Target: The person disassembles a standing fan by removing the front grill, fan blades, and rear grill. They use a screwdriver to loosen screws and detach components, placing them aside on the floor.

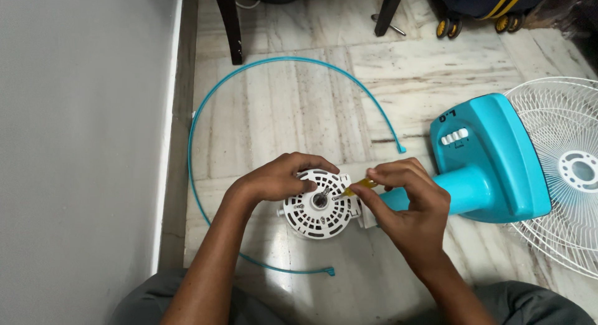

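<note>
A white round fan motor housing (317,216) with slotted vents lies on the marble floor, joined to a turquoise fan stand and base (492,160). My left hand (274,178) grips the housing's upper left edge, fingers curled over its rim. My right hand (405,197) pinches a small yellow-handled screwdriver (361,186), its tip set against the housing face near the centre shaft.
A thin turquoise ring (199,175) with an open gap lies on the floor around the housing. A white wire fan grille (570,169) lies at the right. Dark chair legs (229,26) and a wheeled bag (479,13) stand at the back. A grey wall (81,132) runs along the left.
</note>
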